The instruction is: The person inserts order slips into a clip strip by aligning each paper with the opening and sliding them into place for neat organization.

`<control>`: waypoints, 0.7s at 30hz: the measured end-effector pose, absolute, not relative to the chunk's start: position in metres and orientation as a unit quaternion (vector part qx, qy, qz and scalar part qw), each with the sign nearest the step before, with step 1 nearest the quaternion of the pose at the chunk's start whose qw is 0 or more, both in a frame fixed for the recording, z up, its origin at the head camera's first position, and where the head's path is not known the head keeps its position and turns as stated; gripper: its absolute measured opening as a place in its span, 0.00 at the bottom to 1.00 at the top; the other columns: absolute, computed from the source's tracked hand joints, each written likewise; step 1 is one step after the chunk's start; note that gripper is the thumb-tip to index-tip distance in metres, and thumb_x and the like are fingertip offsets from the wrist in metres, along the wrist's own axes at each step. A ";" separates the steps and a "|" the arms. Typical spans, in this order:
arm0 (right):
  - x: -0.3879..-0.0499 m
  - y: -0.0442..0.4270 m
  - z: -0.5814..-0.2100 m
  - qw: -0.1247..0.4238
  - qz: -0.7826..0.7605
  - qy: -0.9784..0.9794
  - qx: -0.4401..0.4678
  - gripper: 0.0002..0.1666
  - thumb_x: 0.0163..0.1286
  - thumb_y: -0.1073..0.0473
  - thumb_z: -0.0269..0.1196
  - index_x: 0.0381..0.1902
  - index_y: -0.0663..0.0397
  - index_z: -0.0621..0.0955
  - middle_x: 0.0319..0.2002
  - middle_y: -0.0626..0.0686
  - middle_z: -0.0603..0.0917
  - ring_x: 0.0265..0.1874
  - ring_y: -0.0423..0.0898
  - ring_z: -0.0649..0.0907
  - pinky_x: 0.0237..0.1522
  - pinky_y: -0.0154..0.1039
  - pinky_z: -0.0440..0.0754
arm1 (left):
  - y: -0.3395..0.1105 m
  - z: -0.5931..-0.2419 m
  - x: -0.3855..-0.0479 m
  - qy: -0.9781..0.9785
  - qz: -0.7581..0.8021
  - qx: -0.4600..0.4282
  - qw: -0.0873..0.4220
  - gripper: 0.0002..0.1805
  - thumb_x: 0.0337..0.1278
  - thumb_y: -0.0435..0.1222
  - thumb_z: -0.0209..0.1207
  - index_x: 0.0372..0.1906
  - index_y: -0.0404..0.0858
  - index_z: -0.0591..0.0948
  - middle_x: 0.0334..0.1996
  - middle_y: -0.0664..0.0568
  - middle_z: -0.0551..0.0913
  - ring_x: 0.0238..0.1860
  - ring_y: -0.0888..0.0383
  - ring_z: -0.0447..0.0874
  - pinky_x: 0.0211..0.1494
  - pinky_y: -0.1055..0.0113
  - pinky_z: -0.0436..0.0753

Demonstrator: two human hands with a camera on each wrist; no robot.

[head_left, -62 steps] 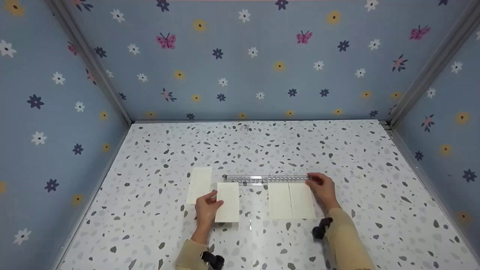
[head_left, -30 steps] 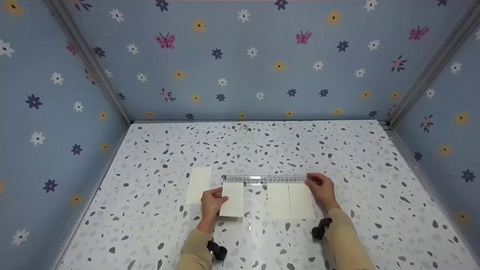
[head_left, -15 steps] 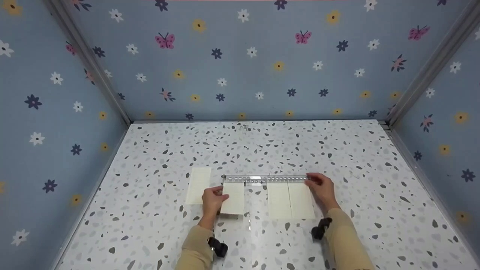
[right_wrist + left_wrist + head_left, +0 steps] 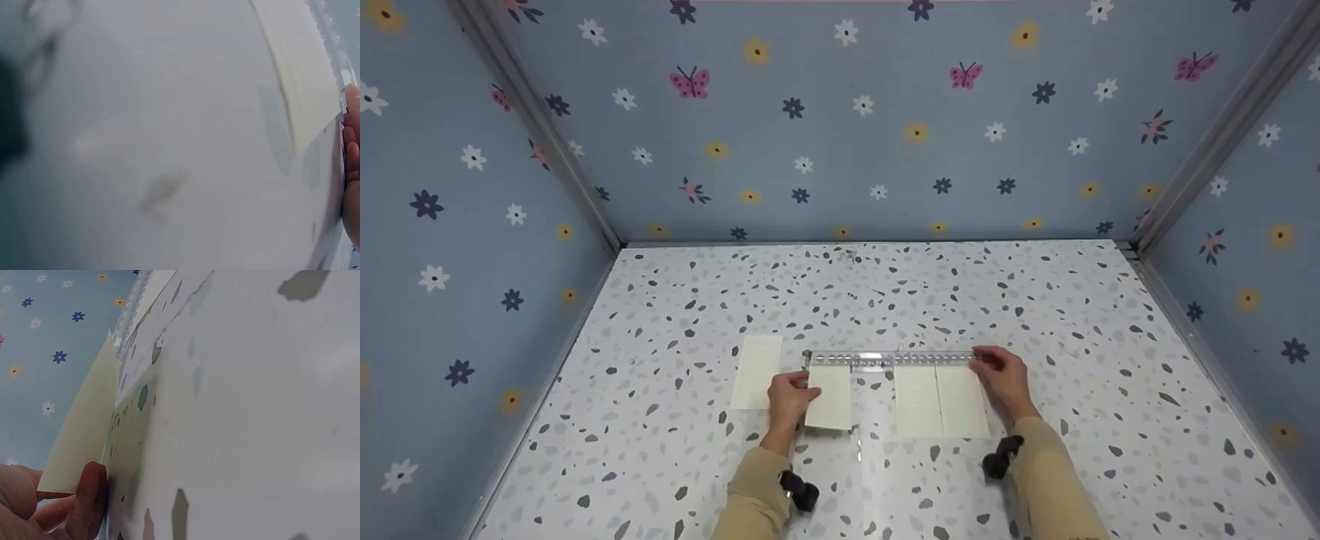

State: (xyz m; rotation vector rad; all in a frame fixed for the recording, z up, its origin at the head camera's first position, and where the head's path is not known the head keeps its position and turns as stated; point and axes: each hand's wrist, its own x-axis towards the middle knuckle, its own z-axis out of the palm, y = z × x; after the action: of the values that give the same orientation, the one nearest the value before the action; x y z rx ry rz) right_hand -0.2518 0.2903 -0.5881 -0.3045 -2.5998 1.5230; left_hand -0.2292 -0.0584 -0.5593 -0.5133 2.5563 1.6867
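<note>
A clear plastic strip with a row of round bumps lies crosswise on the speckled table. My left hand pinches the left edge of a pale yellow paper slip, thumb on top. The slip's far edge is at the strip's left part; its near edge is raised, and in the left wrist view the slip slants up from the table. My right hand holds the strip's right end between thumb and fingers. Two more slips, one left and one right, lie side by side against the strip.
Another pale yellow slip lies flat to the left, beyond my left hand. The table meets blue flowered walls at the back and both sides.
My left hand has carried its slip right and slightly away from me, up to the strip's left part. The right hand, strip and other slips stay in place.
</note>
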 end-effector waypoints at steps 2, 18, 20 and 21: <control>-0.252 0.290 -0.588 0.053 0.502 -0.857 -0.102 0.18 0.57 0.59 0.63 0.47 0.54 0.77 0.43 0.53 0.78 0.39 0.46 0.74 0.42 0.39 0.70 | -0.058 -0.559 -0.229 0.824 0.541 -0.167 0.020 0.20 0.38 0.25 0.64 0.43 0.25 0.77 0.30 0.42 0.80 0.32 0.53 0.77 0.33 0.64 0.76; -0.251 0.290 -0.588 0.049 0.505 -0.854 -0.112 0.18 0.56 0.61 0.63 0.46 0.53 0.77 0.43 0.53 0.78 0.40 0.46 0.74 0.43 0.40 0.71 | -0.050 -0.560 -0.230 0.820 0.549 -0.163 0.015 0.19 0.36 0.25 0.64 0.41 0.24 0.78 0.29 0.41 0.80 0.31 0.52 0.79 0.33 0.63 0.77; -0.252 0.290 -0.588 0.048 0.506 -0.854 -0.112 0.18 0.56 0.61 0.63 0.47 0.53 0.77 0.44 0.53 0.78 0.40 0.47 0.74 0.43 0.40 0.70 | -0.049 -0.560 -0.230 0.817 0.554 -0.158 0.010 0.19 0.36 0.24 0.64 0.41 0.24 0.78 0.29 0.41 0.80 0.31 0.52 0.78 0.33 0.63 0.77; -0.252 0.290 -0.588 0.048 0.506 -0.854 -0.113 0.18 0.56 0.61 0.63 0.47 0.53 0.77 0.43 0.53 0.78 0.40 0.46 0.74 0.43 0.39 0.70 | -0.049 -0.560 -0.230 0.816 0.555 -0.158 0.008 0.19 0.35 0.24 0.64 0.41 0.24 0.78 0.28 0.41 0.80 0.31 0.52 0.78 0.32 0.64 0.77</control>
State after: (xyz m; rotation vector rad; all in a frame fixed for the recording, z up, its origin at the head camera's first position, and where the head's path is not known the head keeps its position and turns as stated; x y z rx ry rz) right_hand -0.2518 0.2900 -0.5880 -0.3454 -2.6043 1.5420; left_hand -0.2301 -0.0486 -0.5600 -0.4941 2.5511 1.7360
